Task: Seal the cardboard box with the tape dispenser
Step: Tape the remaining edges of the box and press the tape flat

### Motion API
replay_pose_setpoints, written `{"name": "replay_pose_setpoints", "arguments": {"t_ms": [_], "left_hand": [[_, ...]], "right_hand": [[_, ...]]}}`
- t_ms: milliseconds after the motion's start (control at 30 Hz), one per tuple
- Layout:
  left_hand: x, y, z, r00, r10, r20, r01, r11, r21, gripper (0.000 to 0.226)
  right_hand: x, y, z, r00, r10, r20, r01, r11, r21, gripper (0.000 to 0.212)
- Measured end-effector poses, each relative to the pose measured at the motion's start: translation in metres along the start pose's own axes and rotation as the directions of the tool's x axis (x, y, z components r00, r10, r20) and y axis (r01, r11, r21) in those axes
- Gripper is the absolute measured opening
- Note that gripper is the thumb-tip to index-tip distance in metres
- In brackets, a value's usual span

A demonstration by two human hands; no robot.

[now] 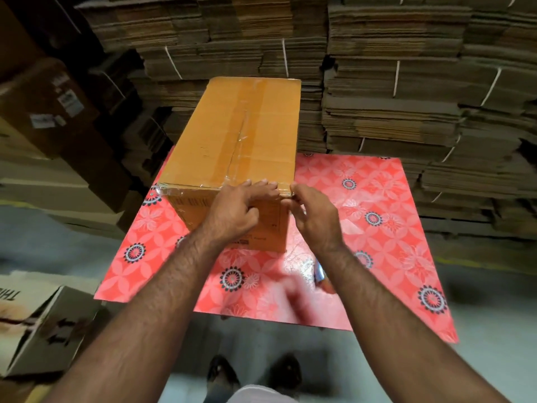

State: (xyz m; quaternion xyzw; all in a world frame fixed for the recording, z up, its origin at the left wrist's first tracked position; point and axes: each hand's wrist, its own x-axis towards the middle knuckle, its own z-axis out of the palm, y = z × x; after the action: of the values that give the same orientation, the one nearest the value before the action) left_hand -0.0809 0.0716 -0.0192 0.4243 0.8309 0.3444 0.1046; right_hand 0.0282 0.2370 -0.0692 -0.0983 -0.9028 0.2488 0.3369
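Head view: the cardboard box (232, 146) is set on the table's (377, 228) left half, its long axis running away from the viewer, flaps closed and taped. Open room is left at right. Left hand (235, 213) presses curled fingers on the near top edge; right hand (315, 219) pinches tape at the corner.

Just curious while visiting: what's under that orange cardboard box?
The cardboard box stands on a red flower-patterned table cover. The part of the cover beneath the box is hidden, and so is whatever supports the cover.
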Motion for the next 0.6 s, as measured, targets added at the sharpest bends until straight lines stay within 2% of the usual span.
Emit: {"name": "replay_pose_setpoints", "arguments": {"t_ms": [133,233,333,433,533,600], "left_hand": [[0.001,-0.001,0.0,0.999,-0.033,0.018,0.033,0.999,0.011,0.076],[-0.001,0.0,0.0,1.0,-0.006,0.009,0.006,1.0,-0.008,0.075],[0.001,-0.003,0.002,1.0,-0.011,0.011,0.011,1.0,-0.021,0.075],[0.001,-0.005,0.003,0.999,-0.038,0.012,0.038,0.999,-0.024,0.079],[0.001,-0.007,0.006,0.999,-0.041,-0.004,0.041,0.999,-0.022,0.079],[0.001,-0.007,0.006,0.999,-0.036,-0.011,0.036,0.999,-0.02,0.078]], "right_hand": [[0.0,0.003,0.003,0.999,-0.037,0.026,0.036,0.998,0.041,0.026],[0.004,0.002,-0.008,0.998,-0.022,0.06,0.014,0.99,0.141,0.029],[0.01,0.001,-0.016,0.997,0.058,0.047,-0.069,0.961,0.268,0.034],[0.009,-0.007,-0.011,0.984,0.181,0.001,-0.17,0.92,0.352,0.025],[0.002,-0.014,-0.001,0.963,0.263,-0.061,-0.225,0.908,0.353,0.022],[0.0,-0.012,0.005,0.978,0.201,-0.061,-0.175,0.939,0.296,0.021]]}}
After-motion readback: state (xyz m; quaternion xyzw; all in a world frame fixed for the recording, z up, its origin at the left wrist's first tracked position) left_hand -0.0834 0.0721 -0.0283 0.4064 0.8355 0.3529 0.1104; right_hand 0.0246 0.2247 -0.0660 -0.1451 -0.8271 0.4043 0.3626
